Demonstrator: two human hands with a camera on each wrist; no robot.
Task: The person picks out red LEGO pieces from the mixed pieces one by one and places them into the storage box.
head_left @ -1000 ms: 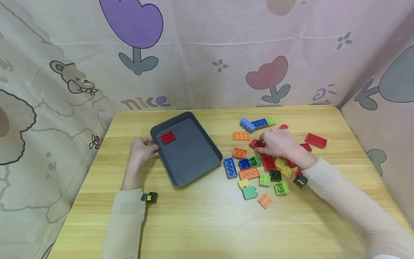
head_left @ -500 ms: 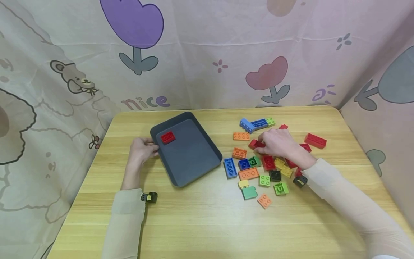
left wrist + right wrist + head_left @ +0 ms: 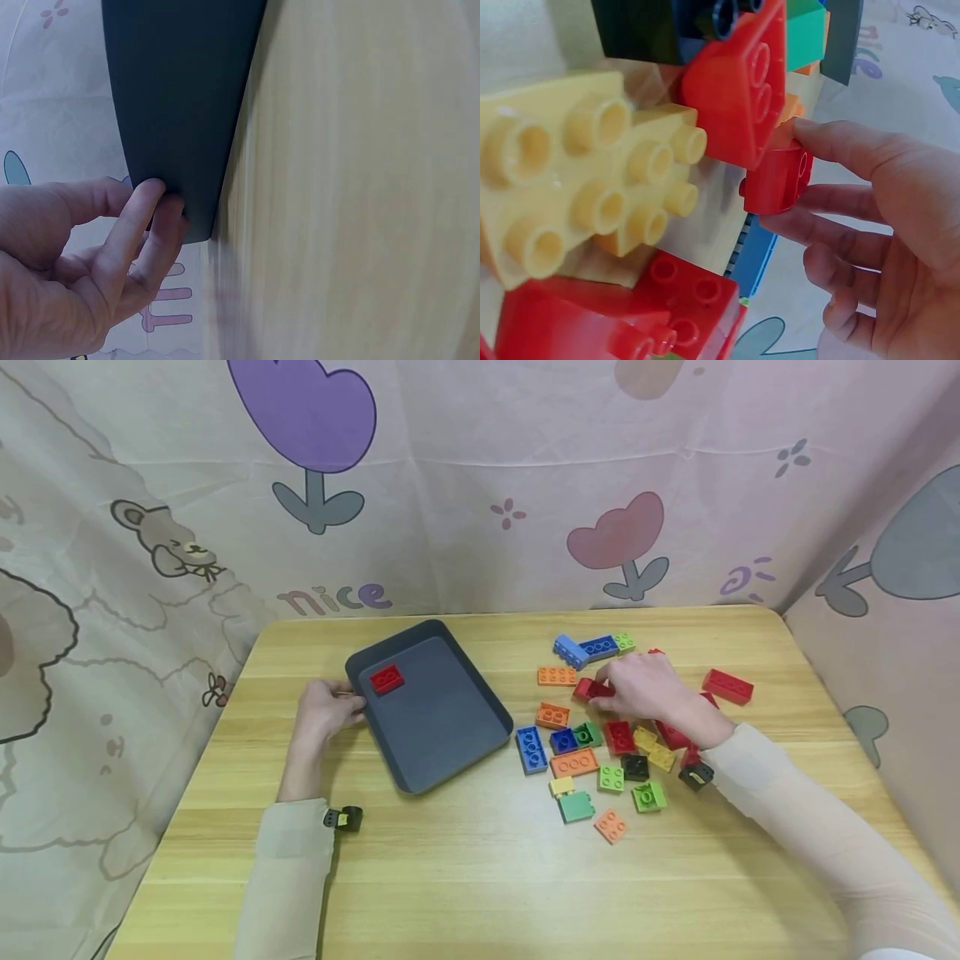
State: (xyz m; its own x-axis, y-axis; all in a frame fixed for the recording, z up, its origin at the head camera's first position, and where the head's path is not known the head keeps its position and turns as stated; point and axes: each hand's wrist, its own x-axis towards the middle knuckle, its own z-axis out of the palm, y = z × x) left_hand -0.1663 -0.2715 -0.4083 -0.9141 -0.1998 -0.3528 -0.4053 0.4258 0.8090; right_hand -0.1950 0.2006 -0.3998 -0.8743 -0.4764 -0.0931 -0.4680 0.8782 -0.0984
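Note:
My left hand (image 3: pixel 324 710) is at the left edge of a dark grey tray (image 3: pixel 450 727). In the left wrist view its fingers (image 3: pixel 142 225) press the outer wall, and another digit goes behind the rim, so it pinches the tray. A red brick (image 3: pixel 386 679) lies inside, hollow side up. Among loose bricks on the right, my right hand (image 3: pixel 647 687) pinches a small red brick with a rounded side (image 3: pixel 774 180) between thumb and fingers. A larger red brick (image 3: pixel 739 90) is close beside it, with yellow bricks (image 3: pixel 592 150) nearby in the right wrist view.
Several bricks lie scattered on the wooden table (image 3: pixel 480 893): blue (image 3: pixel 531 750), orange (image 3: pixel 574 763), green (image 3: pixel 576 807), black (image 3: pixel 635 767) and a long red one (image 3: pixel 728 686) at the far right. A patterned cloth (image 3: pixel 465 485) hangs behind the table.
The red brick in my right hand has tilted slightly, and that hand has shifted only a little. The left hand and tray stay put; the head view has drifted slightly.

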